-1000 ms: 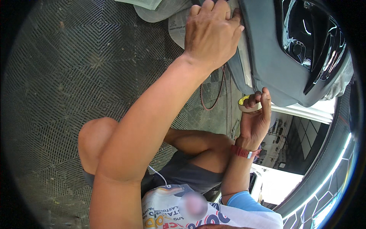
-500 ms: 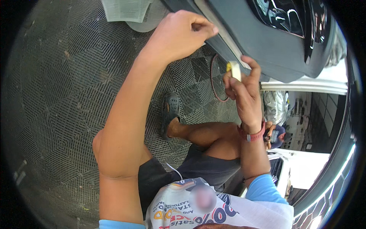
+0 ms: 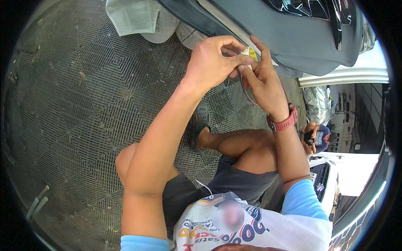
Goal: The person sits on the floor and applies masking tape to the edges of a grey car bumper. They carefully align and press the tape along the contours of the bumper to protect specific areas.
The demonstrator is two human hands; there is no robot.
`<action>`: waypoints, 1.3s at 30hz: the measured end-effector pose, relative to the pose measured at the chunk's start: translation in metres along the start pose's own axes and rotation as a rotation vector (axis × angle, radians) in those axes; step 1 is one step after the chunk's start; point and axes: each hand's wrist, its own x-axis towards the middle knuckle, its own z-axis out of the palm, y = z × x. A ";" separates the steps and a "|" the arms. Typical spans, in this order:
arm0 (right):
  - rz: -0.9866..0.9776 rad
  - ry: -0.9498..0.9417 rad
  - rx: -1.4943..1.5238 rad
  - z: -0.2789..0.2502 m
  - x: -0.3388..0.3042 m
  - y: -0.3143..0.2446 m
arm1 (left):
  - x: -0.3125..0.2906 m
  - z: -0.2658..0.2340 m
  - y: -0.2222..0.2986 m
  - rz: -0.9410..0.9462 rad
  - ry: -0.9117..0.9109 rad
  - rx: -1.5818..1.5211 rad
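Now, both your hands meet on a small roll of tape under the grey car panel.

Far left, a folded newspaper [image 3: 133,16] lies on the patterned floor mat [image 3: 83,108]. Your left hand [image 3: 211,62] pinches the white-and-yellow tape roll [image 3: 250,54] at its fingertips; your right hand [image 3: 264,81], red watch [image 3: 284,122] at the wrist, pinches it from the other side. The roll is mostly hidden by fingers, right against the grey car panel [image 3: 289,37].
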 end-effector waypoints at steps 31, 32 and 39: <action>0.000 0.604 0.841 0.111 0.051 -0.037 | 0.017 -0.081 0.002 0.253 0.214 -0.142; 0.006 0.612 0.912 0.116 0.056 -0.038 | 0.017 -0.082 0.002 0.274 0.209 -0.152; 0.087 0.691 1.048 0.131 0.068 -0.036 | 0.016 -0.089 0.002 0.199 0.280 -0.160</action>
